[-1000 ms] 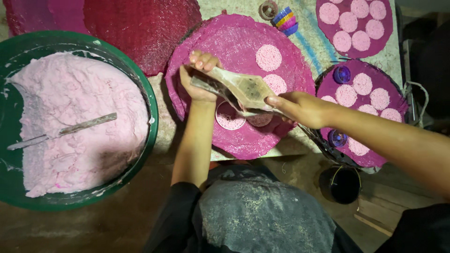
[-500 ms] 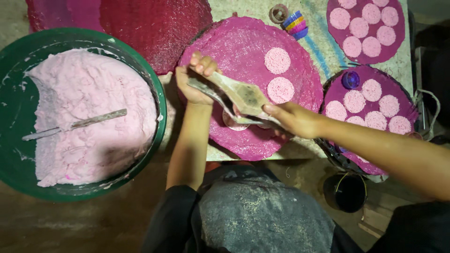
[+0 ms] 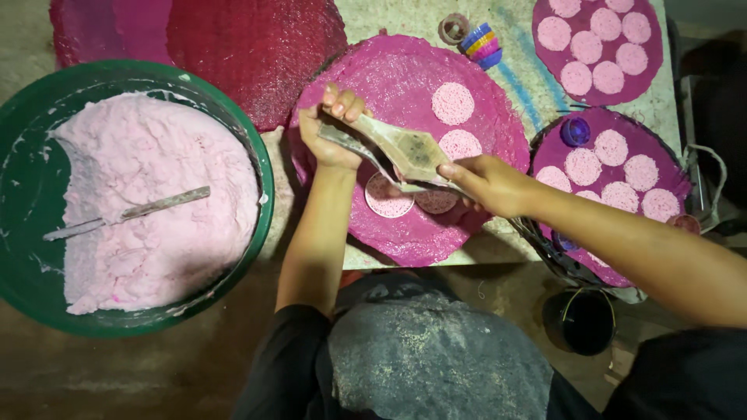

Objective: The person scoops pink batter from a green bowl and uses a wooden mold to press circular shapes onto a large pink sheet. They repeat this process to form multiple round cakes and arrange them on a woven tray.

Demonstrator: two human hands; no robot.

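Observation:
My left hand [image 3: 331, 132] and my right hand [image 3: 486, 183] each grip one end of a pair of flat blades [image 3: 408, 152]. One blade is wide, pale and smeared with paste; the other is thin and grey, just below it. I cannot tell which hand holds which blade. They are held over a round magenta woven tray [image 3: 397, 74] that carries round pink discs [image 3: 454, 103]. One wet pink disc [image 3: 387, 196] lies right under the blades.
A big green basin [image 3: 27, 187] of pink paste with a metal spatula [image 3: 128, 214] stands at the left. Two more trays of pink discs [image 3: 595, 50] [image 3: 615, 167] are at the right. A dark red mat [image 3: 249, 47], stacked coloured rings [image 3: 482, 43] and a black pot [image 3: 580, 319] lie around.
Both hands keep hold of the blades over the magenta tray, and the right hand has shifted only slightly. The view has drifted a little.

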